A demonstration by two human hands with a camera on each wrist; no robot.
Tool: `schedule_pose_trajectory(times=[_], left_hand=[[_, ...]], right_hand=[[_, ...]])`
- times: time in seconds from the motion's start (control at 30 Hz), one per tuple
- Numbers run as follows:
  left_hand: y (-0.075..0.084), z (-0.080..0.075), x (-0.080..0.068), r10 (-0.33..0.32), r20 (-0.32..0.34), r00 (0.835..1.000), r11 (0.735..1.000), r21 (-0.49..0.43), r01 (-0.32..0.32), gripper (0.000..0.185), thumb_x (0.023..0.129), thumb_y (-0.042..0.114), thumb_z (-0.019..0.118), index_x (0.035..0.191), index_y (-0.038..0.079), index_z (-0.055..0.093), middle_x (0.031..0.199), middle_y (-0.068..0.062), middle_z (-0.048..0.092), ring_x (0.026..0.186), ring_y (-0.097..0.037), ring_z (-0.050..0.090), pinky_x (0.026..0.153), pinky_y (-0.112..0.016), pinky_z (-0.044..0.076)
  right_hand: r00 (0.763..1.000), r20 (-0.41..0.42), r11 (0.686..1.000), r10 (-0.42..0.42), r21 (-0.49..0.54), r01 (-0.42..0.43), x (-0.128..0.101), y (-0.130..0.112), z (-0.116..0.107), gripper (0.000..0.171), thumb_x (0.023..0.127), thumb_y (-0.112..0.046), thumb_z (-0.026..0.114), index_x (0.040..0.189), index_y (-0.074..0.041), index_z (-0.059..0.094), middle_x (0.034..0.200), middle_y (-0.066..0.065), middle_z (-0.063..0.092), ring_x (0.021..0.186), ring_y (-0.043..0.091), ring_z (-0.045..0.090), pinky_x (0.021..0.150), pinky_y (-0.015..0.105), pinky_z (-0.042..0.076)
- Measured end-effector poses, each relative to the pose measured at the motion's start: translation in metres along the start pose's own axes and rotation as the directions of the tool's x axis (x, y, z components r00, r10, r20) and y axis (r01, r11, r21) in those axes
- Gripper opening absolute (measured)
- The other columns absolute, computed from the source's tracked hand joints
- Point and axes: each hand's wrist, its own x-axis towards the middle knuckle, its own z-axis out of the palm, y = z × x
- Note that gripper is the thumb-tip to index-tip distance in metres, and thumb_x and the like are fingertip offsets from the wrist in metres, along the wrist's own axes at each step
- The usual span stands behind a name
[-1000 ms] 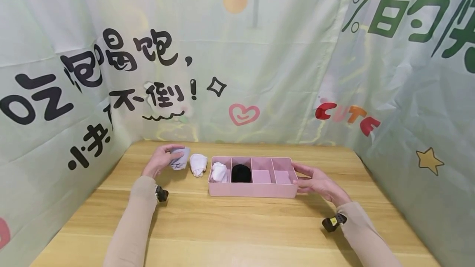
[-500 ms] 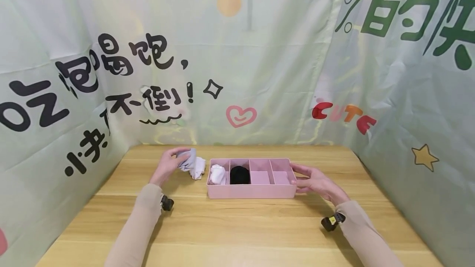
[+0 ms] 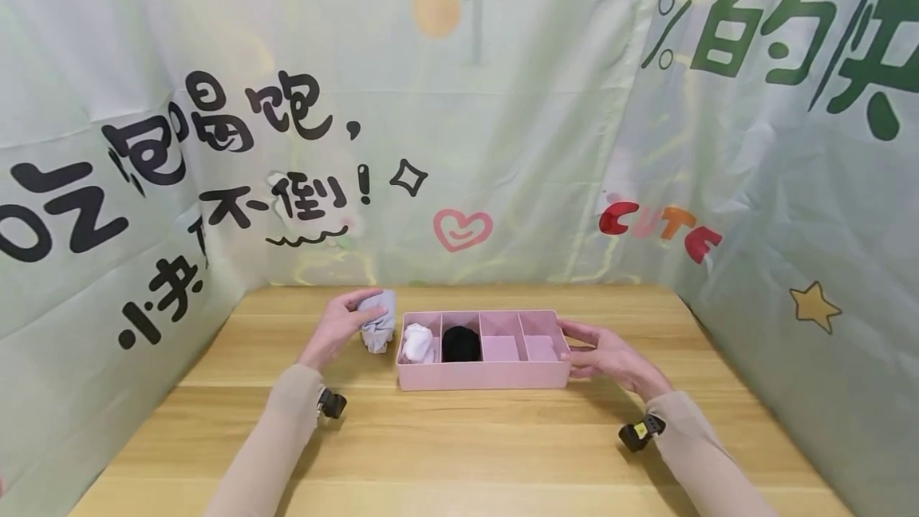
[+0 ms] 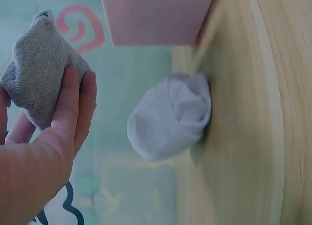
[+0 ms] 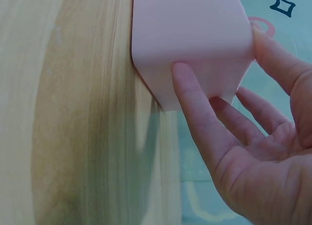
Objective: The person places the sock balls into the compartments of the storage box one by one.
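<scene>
My left hand (image 3: pixel 336 331) holds a folded grey sock (image 4: pixel 39 69) between thumb and fingers, raised left of the pink divided box (image 3: pixel 481 377). Below it on the table sits a rolled white sock (image 4: pixel 168 118), mostly covered by the held one in the head view. Another white rolled sock (image 3: pixel 417 343) lies in the box's leftmost compartment, and a black rolled bundle (image 3: pixel 461 344) fills the compartment beside it. My right hand (image 3: pixel 610 357) touches the box's right end; in the right wrist view its fingers (image 5: pixel 187 84) are spread and fairly straight against the pink wall.
The wooden table (image 3: pixel 459 453) extends in front of the box towards me. Printed cloth (image 3: pixel 531 142) hangs behind the table and along both sides. Each wrist wears a small black camera, such as the left wrist camera (image 3: pixel 332 403).
My left hand has carried the grey sock to the right, from beside the white sock to over it. The right hand stays at the box's end. The head view has shifted slightly.
</scene>
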Motion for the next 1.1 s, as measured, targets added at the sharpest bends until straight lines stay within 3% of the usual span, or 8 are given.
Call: schedule_pose_trajectory(times=[0.4, 0.83, 1.1], left_hand=[[0.001, 0.041, -0.004, 0.03, -0.041, 0.999, 0.999, -0.012, -0.03, 0.052, 0.08, 0.022, 0.082, 0.129, 0.012, 0.065, 0.132, -0.013, 0.063, 0.11, -0.019, 0.06, 0.086, -0.023, 0.052], [0.003, 0.067, -0.009, 0.097, -0.064, 0.993, 0.991, -0.091, -0.103, 0.049, 0.079, 0.012, 0.082, 0.125, 0.008, 0.067, 0.12, -0.018, 0.066, 0.096, -0.016, 0.062, 0.077, -0.023, 0.054], [0.004, 0.081, -0.011, 0.125, -0.042, 0.991, 0.988, -0.091, -0.128, 0.051, 0.08, 0.008, 0.08, 0.129, 0.006, 0.064, 0.123, -0.019, 0.065, 0.098, -0.014, 0.062, 0.078, -0.02, 0.053]], right_hand=[[1.0, 0.004, 1.0, -0.001, 0.013, 0.001, 0.002, 0.001, -0.002, 0.076, 0.093, -0.002, 0.063, 0.154, 0.002, 0.018, 0.157, 0.031, 0.021, 0.135, 0.048, 0.039, 0.092, 0.049, 0.054], [1.0, 0.006, 1.0, 0.007, 0.007, -0.007, 0.003, 0.002, -0.001, 0.076, 0.093, -0.002, 0.063, 0.155, 0.002, 0.019, 0.156, 0.03, 0.024, 0.134, 0.048, 0.04, 0.092, 0.049, 0.054], [1.0, 0.005, 1.0, 0.013, 0.011, -0.013, 0.003, 0.002, -0.001, 0.078, 0.092, -0.005, 0.066, 0.155, 0.001, 0.019, 0.157, 0.031, 0.023, 0.134, 0.046, 0.043, 0.092, 0.048, 0.054]])
